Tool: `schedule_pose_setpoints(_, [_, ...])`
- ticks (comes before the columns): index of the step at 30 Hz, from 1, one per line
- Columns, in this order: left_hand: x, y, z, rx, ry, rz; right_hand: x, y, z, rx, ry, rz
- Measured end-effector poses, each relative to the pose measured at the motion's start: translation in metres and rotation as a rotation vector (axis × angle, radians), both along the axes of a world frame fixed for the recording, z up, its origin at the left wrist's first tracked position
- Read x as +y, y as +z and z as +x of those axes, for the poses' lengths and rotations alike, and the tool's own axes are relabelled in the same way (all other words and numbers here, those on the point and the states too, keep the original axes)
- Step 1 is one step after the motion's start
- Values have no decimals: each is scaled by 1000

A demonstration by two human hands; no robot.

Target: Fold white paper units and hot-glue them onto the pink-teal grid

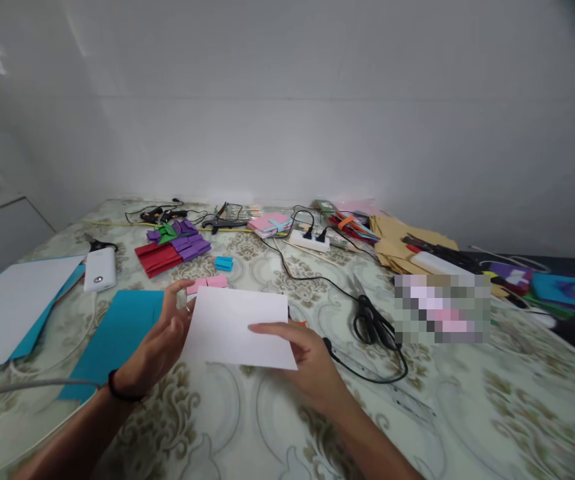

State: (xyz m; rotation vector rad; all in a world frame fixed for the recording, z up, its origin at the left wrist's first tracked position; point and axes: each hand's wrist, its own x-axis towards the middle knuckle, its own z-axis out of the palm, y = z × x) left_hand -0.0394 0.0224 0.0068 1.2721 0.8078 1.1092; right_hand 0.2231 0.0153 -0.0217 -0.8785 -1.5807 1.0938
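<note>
A plain white sheet of paper is held above the table in front of me. My right hand pinches its right side, thumb lying on top and the other fingers underneath. At the sheet's left edge is my left hand, wearing a dark wristband; its fingers are loosely curved and apart, and its thumb is off the paper. Some left fingertips may be behind the sheet, so I cannot tell whether they touch it. Beneath the left forearm lies a blue paper sheet. Folded pink paper pieces show just beyond the white sheet.
Black-handled scissors and a clear ruler lie to the right. A white power bank with a cable and stacked paper are left. Folded red paper, a power strip and brown paper are farther back.
</note>
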Motion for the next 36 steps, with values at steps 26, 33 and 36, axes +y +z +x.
schedule_pose_setpoints(26, [-30,-1,23,741,215,656,-16,17,-4,97,-92,-306])
schedule_pose_setpoints(33, [-32,-8,27,740,248,583,-19,12,-7,116,-121,-302])
schedule_pose_setpoints(36, [-32,-7,28,754,218,540,-22,14,-9,159,-181,-300])
